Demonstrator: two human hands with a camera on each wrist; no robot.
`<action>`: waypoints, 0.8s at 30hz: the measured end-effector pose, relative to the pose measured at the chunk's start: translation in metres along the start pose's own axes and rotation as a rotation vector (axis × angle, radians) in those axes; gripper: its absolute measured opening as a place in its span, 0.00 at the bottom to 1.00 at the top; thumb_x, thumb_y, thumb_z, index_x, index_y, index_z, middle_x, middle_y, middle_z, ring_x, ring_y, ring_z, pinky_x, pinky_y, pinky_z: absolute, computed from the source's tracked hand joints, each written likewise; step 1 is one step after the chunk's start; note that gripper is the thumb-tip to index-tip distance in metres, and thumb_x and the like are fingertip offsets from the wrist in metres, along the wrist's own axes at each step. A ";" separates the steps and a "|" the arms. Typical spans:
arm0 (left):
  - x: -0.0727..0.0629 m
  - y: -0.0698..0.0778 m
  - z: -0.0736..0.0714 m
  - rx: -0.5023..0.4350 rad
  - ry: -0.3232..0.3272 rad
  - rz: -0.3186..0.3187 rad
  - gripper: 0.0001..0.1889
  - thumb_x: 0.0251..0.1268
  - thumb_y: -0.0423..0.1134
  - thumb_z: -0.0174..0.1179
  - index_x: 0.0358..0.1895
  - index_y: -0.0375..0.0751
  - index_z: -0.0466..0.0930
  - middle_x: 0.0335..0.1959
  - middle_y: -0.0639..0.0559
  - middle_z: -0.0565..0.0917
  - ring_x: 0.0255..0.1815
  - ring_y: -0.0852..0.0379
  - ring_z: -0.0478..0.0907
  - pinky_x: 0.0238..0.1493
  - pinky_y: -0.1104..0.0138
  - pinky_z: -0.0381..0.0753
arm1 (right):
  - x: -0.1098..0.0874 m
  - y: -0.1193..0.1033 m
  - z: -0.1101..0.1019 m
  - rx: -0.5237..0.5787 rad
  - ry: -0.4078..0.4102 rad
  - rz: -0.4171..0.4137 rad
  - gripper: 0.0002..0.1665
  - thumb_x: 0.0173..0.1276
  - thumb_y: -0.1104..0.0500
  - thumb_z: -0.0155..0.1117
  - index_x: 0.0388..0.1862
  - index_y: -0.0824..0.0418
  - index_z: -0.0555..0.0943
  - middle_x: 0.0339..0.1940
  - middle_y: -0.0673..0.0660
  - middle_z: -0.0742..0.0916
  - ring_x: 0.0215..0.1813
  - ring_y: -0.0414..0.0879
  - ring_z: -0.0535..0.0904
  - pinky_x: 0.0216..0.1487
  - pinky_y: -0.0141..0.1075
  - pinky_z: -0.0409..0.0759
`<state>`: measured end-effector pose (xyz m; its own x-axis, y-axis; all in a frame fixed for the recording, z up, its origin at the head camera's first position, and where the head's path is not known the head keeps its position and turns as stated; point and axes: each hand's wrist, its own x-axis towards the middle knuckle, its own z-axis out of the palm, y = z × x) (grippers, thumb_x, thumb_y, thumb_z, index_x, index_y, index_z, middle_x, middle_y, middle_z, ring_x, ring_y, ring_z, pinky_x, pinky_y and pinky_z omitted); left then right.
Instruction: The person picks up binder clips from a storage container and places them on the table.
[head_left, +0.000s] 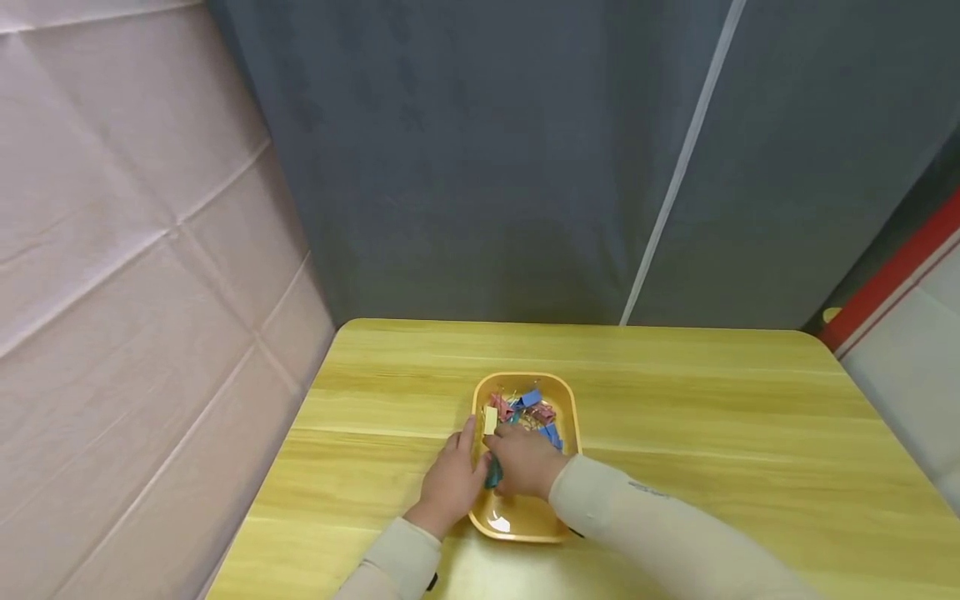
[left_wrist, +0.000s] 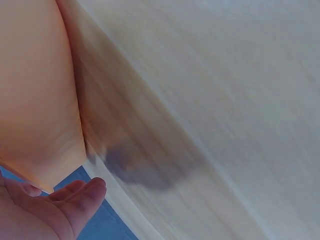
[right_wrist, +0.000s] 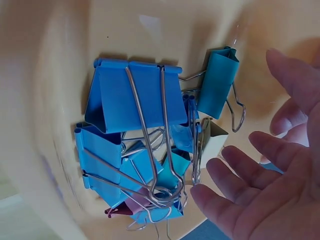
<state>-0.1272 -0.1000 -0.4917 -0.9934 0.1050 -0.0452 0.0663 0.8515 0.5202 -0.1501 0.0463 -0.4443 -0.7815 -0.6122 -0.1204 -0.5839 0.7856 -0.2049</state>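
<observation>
A yellow-orange plastic tray (head_left: 525, 536) holds several binder clips in blue, teal, pink and cream. My left hand (head_left: 448, 482) holds its left side, thumb at the rim and fingers along the outer wall (left_wrist: 40, 100). Over the clips in the tray is my right hand (head_left: 525, 460), its fingers spread and slightly bent in the right wrist view. Nearest those fingers lie a teal clip (right_wrist: 218, 82) and a cream clip (right_wrist: 212, 140), apart from the hand. A large blue clip (right_wrist: 135, 95) rests on the heap. From above, my right hand hides part of the heap.
The tray stands on a wood-grain table (head_left: 675, 392). A dark grey curtain (head_left: 465, 167) hangs behind the table's far edge. Pale cloth (head_left: 135, 333) covers the left side, and a red-edged white panel (head_left: 922, 333) is at the right.
</observation>
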 end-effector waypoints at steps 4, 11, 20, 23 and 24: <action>0.000 0.000 0.001 -0.001 0.005 -0.001 0.34 0.72 0.49 0.51 0.76 0.43 0.51 0.63 0.31 0.70 0.54 0.35 0.76 0.38 0.50 0.82 | 0.003 0.002 0.003 0.008 -0.003 0.001 0.36 0.48 0.51 0.77 0.57 0.62 0.79 0.52 0.57 0.82 0.56 0.53 0.77 0.55 0.44 0.79; 0.000 -0.001 0.003 -0.014 0.016 -0.010 0.34 0.72 0.48 0.50 0.76 0.44 0.51 0.63 0.31 0.70 0.56 0.35 0.75 0.39 0.48 0.82 | 0.008 0.002 0.005 0.032 -0.005 0.016 0.31 0.49 0.53 0.76 0.52 0.61 0.80 0.46 0.56 0.83 0.50 0.51 0.79 0.49 0.44 0.81; 0.000 -0.001 0.002 -0.024 0.004 -0.014 0.33 0.73 0.46 0.50 0.77 0.44 0.51 0.64 0.30 0.70 0.55 0.34 0.75 0.36 0.50 0.82 | 0.015 -0.001 0.006 -0.010 0.000 0.000 0.21 0.49 0.55 0.75 0.42 0.60 0.82 0.37 0.55 0.83 0.45 0.51 0.80 0.49 0.44 0.81; -0.001 -0.001 0.004 -0.021 0.011 -0.004 0.33 0.73 0.46 0.49 0.76 0.43 0.51 0.63 0.30 0.70 0.55 0.34 0.75 0.38 0.49 0.82 | 0.016 -0.003 0.005 -0.013 -0.017 0.006 0.19 0.49 0.55 0.76 0.39 0.60 0.82 0.36 0.55 0.83 0.42 0.50 0.80 0.47 0.43 0.81; -0.001 -0.001 0.004 -0.020 0.013 -0.001 0.33 0.73 0.45 0.50 0.76 0.42 0.51 0.63 0.30 0.70 0.55 0.34 0.75 0.38 0.48 0.82 | 0.017 -0.004 0.005 -0.015 -0.022 0.009 0.19 0.48 0.56 0.76 0.39 0.59 0.82 0.35 0.55 0.82 0.41 0.50 0.80 0.46 0.43 0.81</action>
<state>-0.1260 -0.0992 -0.4958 -0.9947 0.0969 -0.0347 0.0632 0.8411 0.5371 -0.1596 0.0326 -0.4502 -0.7815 -0.6072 -0.1434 -0.5804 0.7919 -0.1896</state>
